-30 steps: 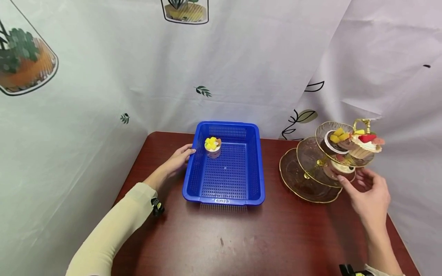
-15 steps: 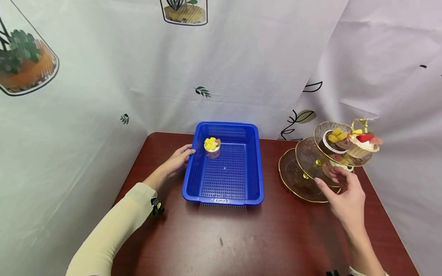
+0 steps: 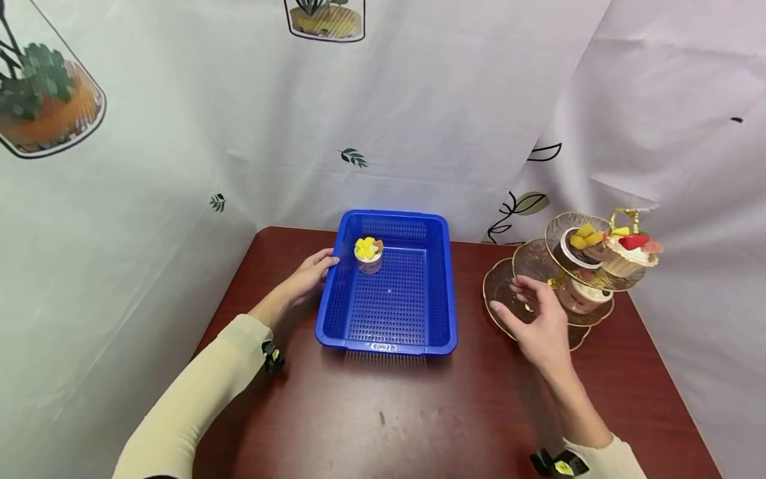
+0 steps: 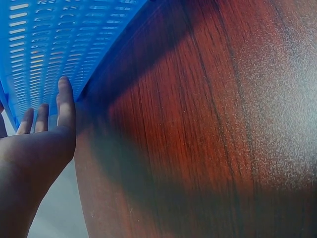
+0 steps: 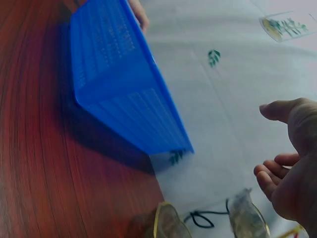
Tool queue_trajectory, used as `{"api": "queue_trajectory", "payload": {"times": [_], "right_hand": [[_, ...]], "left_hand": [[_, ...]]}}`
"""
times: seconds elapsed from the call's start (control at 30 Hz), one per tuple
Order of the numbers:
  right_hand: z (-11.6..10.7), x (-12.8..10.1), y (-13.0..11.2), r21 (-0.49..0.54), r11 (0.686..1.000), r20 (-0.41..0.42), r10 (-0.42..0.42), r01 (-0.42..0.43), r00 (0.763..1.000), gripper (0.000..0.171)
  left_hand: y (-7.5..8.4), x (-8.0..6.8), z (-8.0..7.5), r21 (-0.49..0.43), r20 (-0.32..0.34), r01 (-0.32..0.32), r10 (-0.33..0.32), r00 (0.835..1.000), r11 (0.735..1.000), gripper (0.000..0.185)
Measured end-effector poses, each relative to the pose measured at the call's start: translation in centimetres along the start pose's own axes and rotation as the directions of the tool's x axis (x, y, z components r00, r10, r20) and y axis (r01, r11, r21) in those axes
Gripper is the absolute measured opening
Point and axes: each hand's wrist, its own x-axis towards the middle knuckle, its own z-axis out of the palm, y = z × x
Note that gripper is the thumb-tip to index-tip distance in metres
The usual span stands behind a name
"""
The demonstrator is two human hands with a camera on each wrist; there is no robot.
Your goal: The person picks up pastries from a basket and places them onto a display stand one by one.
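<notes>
Left hand (image 3: 308,276): open, fingers against blue basket (image 3: 390,336) wall. Right hand (image 3: 538,324): open, empty, before three-tier glass dessert stand (image 3: 509,303).

We wear pale cream long sleeves on both arms; our hands are bare; a small black-and-yellow device (image 3: 272,357) sits at each cuff, the left one nearest the blue basket (image 3: 390,332).

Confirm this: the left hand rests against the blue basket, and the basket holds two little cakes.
Not quite. The head view shows the blue basket holding one little cake, topped with yellow pieces. The left hand does rest against its side.
</notes>
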Motion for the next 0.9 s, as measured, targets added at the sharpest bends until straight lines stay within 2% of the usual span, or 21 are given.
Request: {"api": "queue_trajectory", "payload": {"times": [0.4,0.63,0.9], "right_hand": [[5.9,3.1,0.3,0.046,0.997,0.192,-0.063,0.055,0.979,0.063],[8.7,4.5,0.2,0.097,0.994,0.238,-0.069,0.047,0.969,0.064],[11.4,6.5,-1.1,0.123,0.991,0.291,-0.079,0.045,0.954,0.064]], "left_hand": [[0.1,-0.1,0.2,-0.019,-0.007,-0.002,0.002,1.0,1.0,0.05],[0.4,0.1,0.3,0.031,-0.012,-0.007,0.007,1.0,0.999,0.05],[0.2,0.1,0.2,0.004,-0.014,-0.016,0.016,1.0,1.0,0.048]]}}
